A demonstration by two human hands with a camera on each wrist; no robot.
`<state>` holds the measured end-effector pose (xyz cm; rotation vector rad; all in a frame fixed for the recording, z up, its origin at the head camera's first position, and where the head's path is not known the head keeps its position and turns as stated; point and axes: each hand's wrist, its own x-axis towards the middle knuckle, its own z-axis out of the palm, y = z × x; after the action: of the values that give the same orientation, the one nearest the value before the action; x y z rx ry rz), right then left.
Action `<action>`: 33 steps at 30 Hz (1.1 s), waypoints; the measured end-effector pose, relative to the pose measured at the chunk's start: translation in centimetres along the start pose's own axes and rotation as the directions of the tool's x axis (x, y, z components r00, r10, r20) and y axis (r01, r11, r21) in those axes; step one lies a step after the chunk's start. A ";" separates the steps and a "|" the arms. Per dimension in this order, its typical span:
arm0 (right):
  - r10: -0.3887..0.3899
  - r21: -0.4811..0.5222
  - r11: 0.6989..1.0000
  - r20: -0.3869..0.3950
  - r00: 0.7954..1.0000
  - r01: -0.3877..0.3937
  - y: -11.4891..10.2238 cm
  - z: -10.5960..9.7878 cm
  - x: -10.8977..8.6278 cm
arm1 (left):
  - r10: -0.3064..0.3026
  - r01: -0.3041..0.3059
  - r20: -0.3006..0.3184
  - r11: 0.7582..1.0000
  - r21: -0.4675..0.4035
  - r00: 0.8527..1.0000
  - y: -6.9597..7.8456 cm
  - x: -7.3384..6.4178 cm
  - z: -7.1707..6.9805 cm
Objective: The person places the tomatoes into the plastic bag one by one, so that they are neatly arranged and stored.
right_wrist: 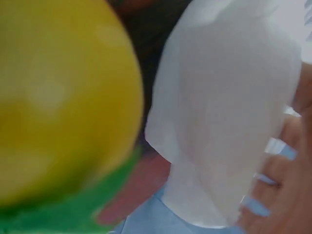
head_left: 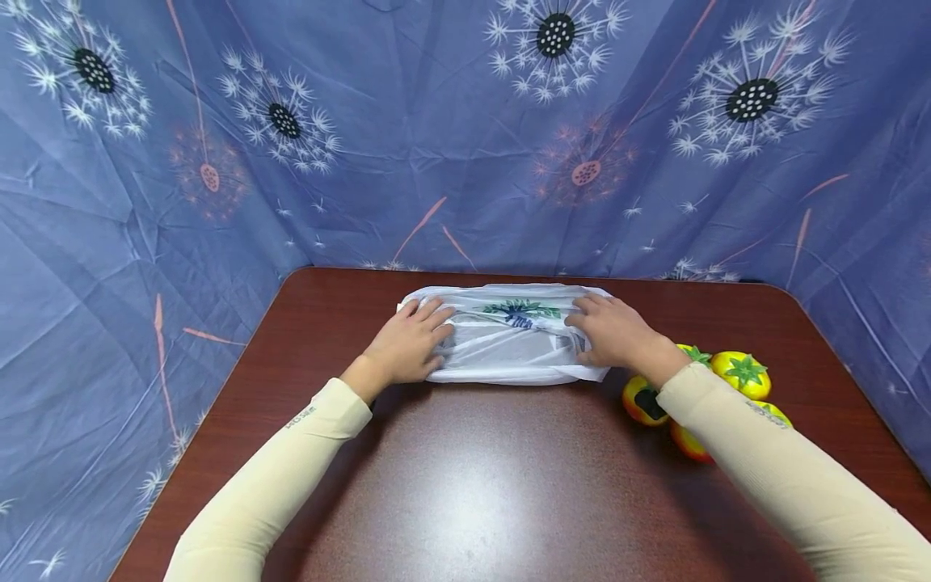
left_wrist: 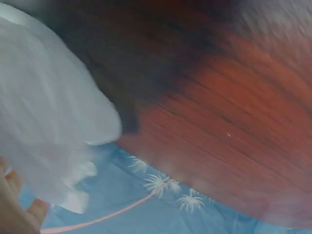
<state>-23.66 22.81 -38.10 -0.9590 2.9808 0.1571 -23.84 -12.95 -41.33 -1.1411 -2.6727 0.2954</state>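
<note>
A white plastic bag (head_left: 502,360) with a green and blue tree print lies wide across the back of the table, its film creased. My left hand (head_left: 407,341) rests on its left end, fingers spread over the film. At the other end my right hand (head_left: 617,330) touches the bag with fingers extended and slightly bent. In the left wrist view the bag (left_wrist: 53,92) covers part of the fingers (left_wrist: 17,207). The right wrist view shows fingers (right_wrist: 278,185) beside the bag (right_wrist: 219,107). What lies under the film is unclear.
Several yellow-orange persimmons (head_left: 740,374) with green leafy tops cluster under and beside my right forearm; one (right_wrist: 63,92) looms close in the right wrist view. The dark red-brown table (head_left: 465,461) has rounded back corners. Behind it hangs a blue dandelion-print cloth (head_left: 436,162).
</note>
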 end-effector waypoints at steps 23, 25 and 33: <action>0.044 -0.014 0.999 0.104 0.994 -0.043 0.3 -0.4 -1.0 | -0.082 0.085 0.094 0.996 -0.034 0.992 -1.2 -0.5 0.9; -0.020 0.025 1.000 0.047 0.999 0.019 0.3 -0.1 -0.8 | -0.073 0.077 0.058 0.995 -0.057 0.996 -1.0 -0.4 1.0; -0.044 0.048 0.998 0.087 0.995 0.040 0.0 0.2 -0.5 | -0.104 0.127 0.136 0.978 -0.165 0.985 -0.8 -0.2 1.3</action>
<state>-23.23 23.09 -38.27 -0.9827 2.8691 0.1266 -24.64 -13.79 -42.40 -1.0390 -2.9127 0.1204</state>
